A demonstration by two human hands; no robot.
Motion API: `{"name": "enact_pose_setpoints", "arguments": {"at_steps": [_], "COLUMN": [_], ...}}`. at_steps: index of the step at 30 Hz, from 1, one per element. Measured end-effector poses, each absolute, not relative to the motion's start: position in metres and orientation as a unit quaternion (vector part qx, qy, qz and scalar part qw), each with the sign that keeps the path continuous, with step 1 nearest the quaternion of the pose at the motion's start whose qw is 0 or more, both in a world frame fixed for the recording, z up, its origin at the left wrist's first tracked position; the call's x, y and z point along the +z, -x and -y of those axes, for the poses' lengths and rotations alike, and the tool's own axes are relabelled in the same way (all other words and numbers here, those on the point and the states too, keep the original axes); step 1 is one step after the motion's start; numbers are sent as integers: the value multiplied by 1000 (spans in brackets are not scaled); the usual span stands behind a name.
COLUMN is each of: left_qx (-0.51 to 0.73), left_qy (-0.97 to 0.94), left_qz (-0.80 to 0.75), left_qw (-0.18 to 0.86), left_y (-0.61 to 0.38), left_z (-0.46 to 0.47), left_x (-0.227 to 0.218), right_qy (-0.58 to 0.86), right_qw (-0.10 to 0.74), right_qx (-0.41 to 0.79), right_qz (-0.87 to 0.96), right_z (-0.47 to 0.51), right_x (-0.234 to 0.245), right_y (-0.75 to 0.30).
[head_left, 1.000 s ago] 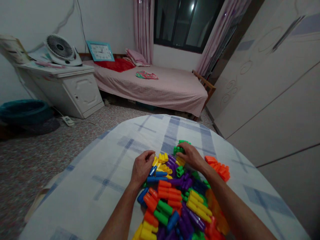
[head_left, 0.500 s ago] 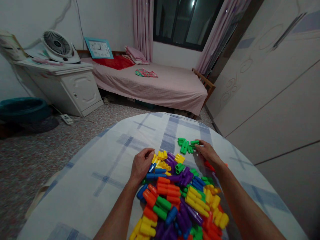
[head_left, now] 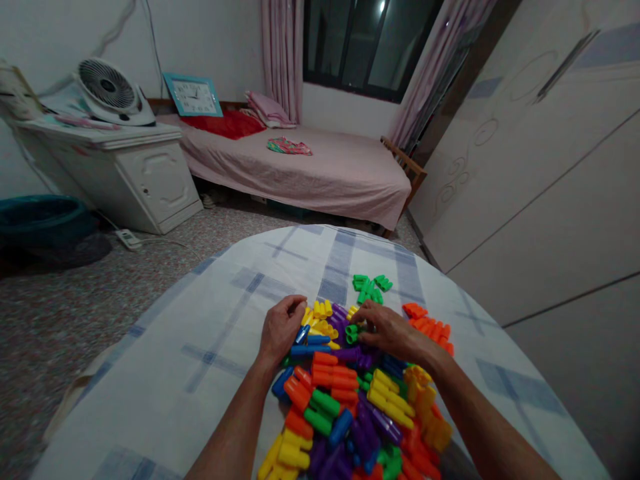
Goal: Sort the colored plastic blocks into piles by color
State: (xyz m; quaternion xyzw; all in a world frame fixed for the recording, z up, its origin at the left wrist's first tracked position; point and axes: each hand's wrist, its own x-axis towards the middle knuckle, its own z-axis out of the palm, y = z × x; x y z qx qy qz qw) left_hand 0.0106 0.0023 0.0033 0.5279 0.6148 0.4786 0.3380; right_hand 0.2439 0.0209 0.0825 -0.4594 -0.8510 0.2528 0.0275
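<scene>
A heap of plastic building pieces [head_left: 333,380], each made of joined tubes in red-orange, yellow, green, blue and purple, covers the near part of the table. My right hand [head_left: 387,330] reaches over its far side, fingers closing around a green tube piece [head_left: 353,333]. Beside the heap's far left edge rests my left hand [head_left: 283,327], curled closed next to yellow pieces [head_left: 323,310] and blue ones; I see nothing in it. Beyond the heap lies a small group of green pieces [head_left: 369,289]. Several red-orange pieces [head_left: 433,327] lie apart on the right, partly behind my right forearm.
A white and blue checked cloth [head_left: 225,320] covers the rounded table. Past it stand a bed [head_left: 310,170], a white cabinet [head_left: 155,180] bearing a fan [head_left: 107,87], and a teal basin [head_left: 40,213]. A large pale wardrobe [head_left: 540,180] rises on the right.
My right hand has left the green group at the back and come nearer and leftward, onto a green piece in the heap. My left hand stays in place.
</scene>
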Motion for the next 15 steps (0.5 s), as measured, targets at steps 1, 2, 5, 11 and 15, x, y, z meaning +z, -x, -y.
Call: {"name": "enact_pose_setpoints", "arguments": {"at_steps": [1,2,5,11,15], "left_qx": [480,481,483,488,494], "left_qy": [-528,-527,-526,-523,-515], "left_qz": [-614,-614,-615,-611,-608], "left_qw": [338,338,333,338,348], "left_y": [-11,-11,-11,-11,-10], "left_z": [-2,-2,-2,-3,-3], "left_x": [3,4,4,3,2], "right_qy": [459,456,449,544,592], "right_qw": [30,35,58,177,209], "right_qx": [244,239,236,187,134], "right_qz": [854,856,860,798,766], "right_z": [-20,-20,-23,-55,-80], "right_x": [80,77,75,74,69], "right_y": [-244,-245,-249,-252,-248]}}
